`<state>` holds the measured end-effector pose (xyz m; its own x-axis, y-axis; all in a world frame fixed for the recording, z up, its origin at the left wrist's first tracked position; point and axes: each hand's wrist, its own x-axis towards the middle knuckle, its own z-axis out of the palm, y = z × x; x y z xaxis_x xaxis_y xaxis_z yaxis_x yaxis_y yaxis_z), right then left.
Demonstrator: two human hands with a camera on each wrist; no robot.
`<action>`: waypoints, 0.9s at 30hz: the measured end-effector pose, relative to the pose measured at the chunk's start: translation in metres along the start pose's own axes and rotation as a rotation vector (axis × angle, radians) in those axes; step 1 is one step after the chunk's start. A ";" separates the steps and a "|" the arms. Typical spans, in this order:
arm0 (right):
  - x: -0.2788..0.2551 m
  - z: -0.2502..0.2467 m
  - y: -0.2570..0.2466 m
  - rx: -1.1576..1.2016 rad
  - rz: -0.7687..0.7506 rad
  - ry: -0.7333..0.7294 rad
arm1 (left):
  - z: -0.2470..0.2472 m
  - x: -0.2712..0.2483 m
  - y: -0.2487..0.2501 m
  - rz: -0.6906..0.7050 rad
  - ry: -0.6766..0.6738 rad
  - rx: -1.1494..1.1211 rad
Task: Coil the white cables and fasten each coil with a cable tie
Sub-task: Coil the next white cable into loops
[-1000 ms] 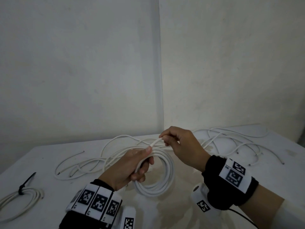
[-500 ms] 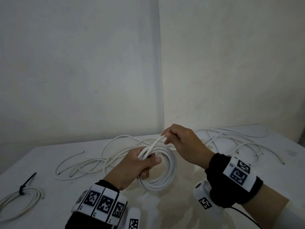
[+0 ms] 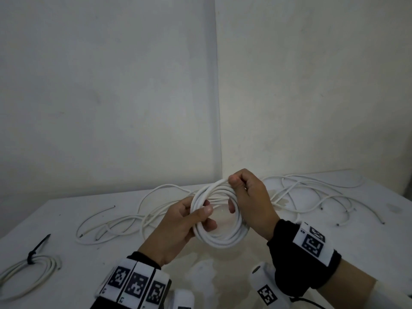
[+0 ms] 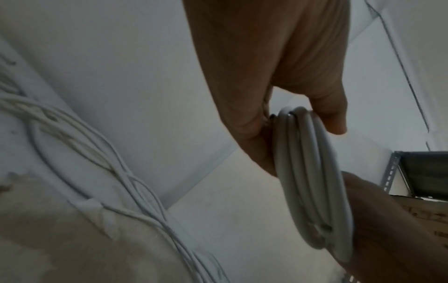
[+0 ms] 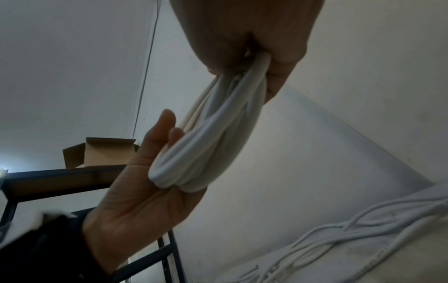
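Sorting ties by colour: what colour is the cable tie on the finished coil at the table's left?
Black; the cable tie shows best in the head view.

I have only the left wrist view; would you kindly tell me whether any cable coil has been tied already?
Observer: Yes. A finished white cable coil lies at the white table's near left, cinched by a black cable tie.
Operator: Thanks. Where does the right hand grip the held round white coil?
Observer: It pinches the top; the left hand grips the left side.
Operator: Any cables beyond it?
Observer: Several loose white cables sprawl on the table's right.
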<state>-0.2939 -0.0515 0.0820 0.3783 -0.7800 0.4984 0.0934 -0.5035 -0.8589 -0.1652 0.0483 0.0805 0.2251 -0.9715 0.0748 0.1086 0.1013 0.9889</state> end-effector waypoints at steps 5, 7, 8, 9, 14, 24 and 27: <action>-0.003 0.004 -0.001 0.030 0.000 0.012 | 0.012 -0.002 -0.002 0.099 0.095 -0.002; -0.002 0.002 -0.002 0.056 0.038 -0.042 | 0.012 -0.002 0.000 0.122 0.099 0.040; 0.000 -0.001 -0.001 0.061 0.045 -0.075 | 0.011 -0.003 0.001 0.130 0.089 0.064; 0.001 -0.005 0.000 0.035 0.022 -0.095 | 0.010 -0.003 0.001 0.134 0.079 0.085; 0.014 -0.020 0.006 -0.345 -0.136 -0.064 | 0.011 -0.008 0.000 0.115 0.034 0.103; 0.001 -0.020 -0.015 -0.177 0.075 -0.369 | 0.011 -0.002 0.005 0.170 0.096 0.084; 0.000 -0.021 -0.020 -0.314 0.031 -0.457 | 0.011 -0.001 0.004 0.166 0.101 0.090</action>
<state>-0.3152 -0.0496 0.1013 0.7442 -0.5909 0.3114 -0.1767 -0.6239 -0.7613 -0.1757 0.0473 0.0860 0.3291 -0.9162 0.2287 -0.0238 0.2341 0.9719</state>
